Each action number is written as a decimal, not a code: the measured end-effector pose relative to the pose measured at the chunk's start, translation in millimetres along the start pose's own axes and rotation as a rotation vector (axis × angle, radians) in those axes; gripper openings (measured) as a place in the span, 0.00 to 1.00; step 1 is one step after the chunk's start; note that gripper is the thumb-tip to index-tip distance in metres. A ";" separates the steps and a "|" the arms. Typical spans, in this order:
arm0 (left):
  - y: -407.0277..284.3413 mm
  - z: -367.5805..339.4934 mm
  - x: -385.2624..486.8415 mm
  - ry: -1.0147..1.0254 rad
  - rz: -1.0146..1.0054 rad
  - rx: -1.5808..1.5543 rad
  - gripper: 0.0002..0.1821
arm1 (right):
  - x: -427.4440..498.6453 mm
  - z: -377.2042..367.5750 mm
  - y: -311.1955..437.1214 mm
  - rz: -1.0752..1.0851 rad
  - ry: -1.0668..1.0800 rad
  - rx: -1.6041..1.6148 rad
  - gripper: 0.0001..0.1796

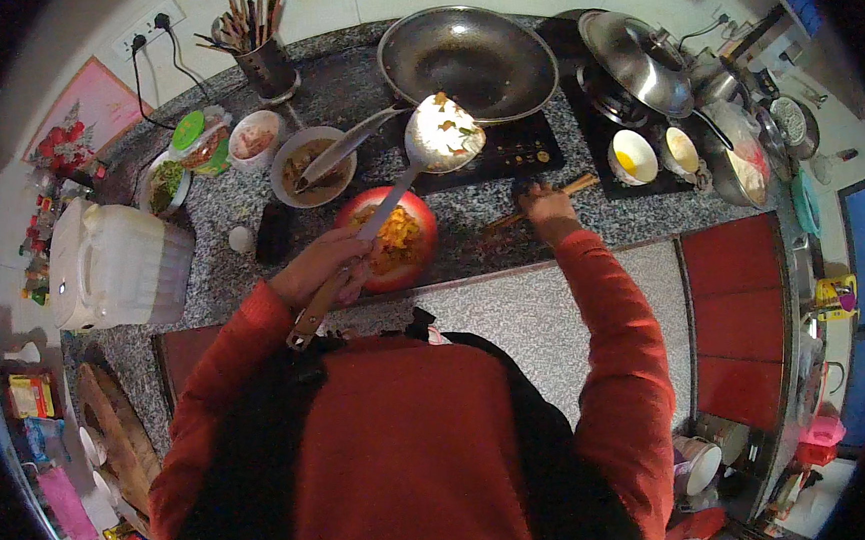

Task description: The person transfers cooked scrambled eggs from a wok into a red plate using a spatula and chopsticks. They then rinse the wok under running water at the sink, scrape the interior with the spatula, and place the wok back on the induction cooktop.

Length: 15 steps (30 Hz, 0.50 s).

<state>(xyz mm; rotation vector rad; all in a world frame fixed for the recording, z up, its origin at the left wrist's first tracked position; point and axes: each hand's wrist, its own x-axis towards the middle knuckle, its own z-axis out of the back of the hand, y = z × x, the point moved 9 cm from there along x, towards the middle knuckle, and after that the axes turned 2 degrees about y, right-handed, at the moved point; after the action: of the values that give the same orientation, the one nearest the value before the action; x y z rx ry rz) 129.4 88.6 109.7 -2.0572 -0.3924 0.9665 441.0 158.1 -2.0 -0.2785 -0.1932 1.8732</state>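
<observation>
My left hand [331, 266] grips the wooden handle of a metal wok turner [394, 203]. Its brightly lit head [444, 137], with bits of food stuck on it, is raised in front of the wok. Under the turner's shaft stands a red-rimmed bowl [400, 242] of yellow and brown cooked food. Over to the right, my right hand [551, 213] is closed over a pair of wooden chopsticks [581, 185] low at the counter; the chopsticks stick out on both sides of it. Something dark, not clear, shows at its fingertips.
A wok [467, 64] sits behind a black induction cooktop [518, 147]. Left are a bowl of brown liquid with a ladle [320, 165], an egg [241, 240] and a white rice cooker-like appliance [123, 261]. Right are two small bowls [631, 157] and a lidded pan [636, 64].
</observation>
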 end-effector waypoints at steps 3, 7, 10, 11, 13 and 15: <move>0.4 4.8 -8.6 0.033 0.005 -0.015 0.10 | -8.8 -0.5 3.0 0.041 0.015 -0.042 0.13; 2.6 13.4 -21.5 0.042 0.023 -0.009 0.11 | -30.4 1.8 11.3 0.008 0.054 0.041 0.14; 3.1 20.3 -34.2 0.118 0.054 -0.004 0.11 | -52.4 21.7 22.8 -0.100 0.081 -0.044 0.19; 2.9 22.3 -39.9 0.156 0.059 -0.010 0.11 | -64.2 47.5 21.3 -0.197 -0.079 0.093 0.20; 4.6 29.8 -52.9 0.194 0.090 -0.006 0.11 | -95.4 92.1 18.5 -0.415 -0.307 0.295 0.22; 6.8 39.4 -66.7 0.210 0.123 -0.002 0.11 | -136.0 139.9 29.6 -0.513 -0.588 0.491 0.22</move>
<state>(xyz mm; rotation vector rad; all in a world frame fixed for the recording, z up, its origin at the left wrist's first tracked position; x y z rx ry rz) 55.5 68.2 122.8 -2.1795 -0.1576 0.8108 414.5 20.5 136.9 0.6151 -0.1730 1.3862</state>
